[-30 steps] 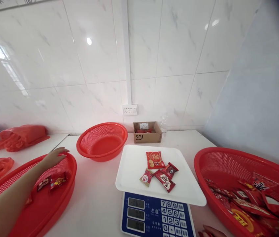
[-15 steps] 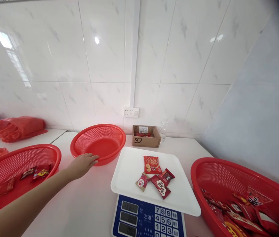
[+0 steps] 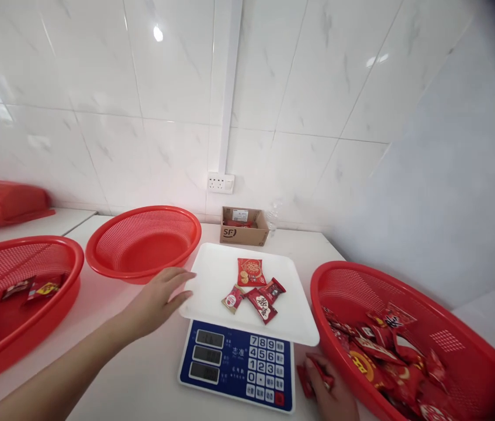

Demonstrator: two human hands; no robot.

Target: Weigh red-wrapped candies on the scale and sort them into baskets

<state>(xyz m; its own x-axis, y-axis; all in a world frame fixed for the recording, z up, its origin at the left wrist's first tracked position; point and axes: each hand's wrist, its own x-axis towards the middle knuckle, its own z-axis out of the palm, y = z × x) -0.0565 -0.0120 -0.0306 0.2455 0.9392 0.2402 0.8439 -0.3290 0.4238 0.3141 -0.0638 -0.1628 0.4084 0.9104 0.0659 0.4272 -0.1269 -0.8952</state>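
My left hand [image 3: 159, 298] has its fingers apart, thumb and fingertips at the left edge of the white scale tray [image 3: 212, 304], with nothing in its grasp. On the tray lie several red snack packets, among them a square biscuit packet [image 3: 251, 272], a small pink-and-gold packet [image 3: 232, 299] and a dark red packet [image 3: 261, 305]. Below it, the blue scale [image 3: 238, 368] shows its displays and number keys. To the right of the keys, low on the table, my right hand [image 3: 335, 392] is closed around red snack packets [image 3: 306, 380]; its lower part is cut off by the frame.
A red basket [image 3: 317, 278] with many snack packets stands at the right. Another red basket [image 3: 76, 257] on the left holds a few. A third red basket [image 3: 194, 234] and a cardboard box [image 3: 245, 235] stand towards the wall. Red plastic bags [image 3: 6, 204] lie far left.
My left hand has moved right, from the third basket's rim to the tray's edge. My right hand has come into view with red packets. The whole view has shifted.
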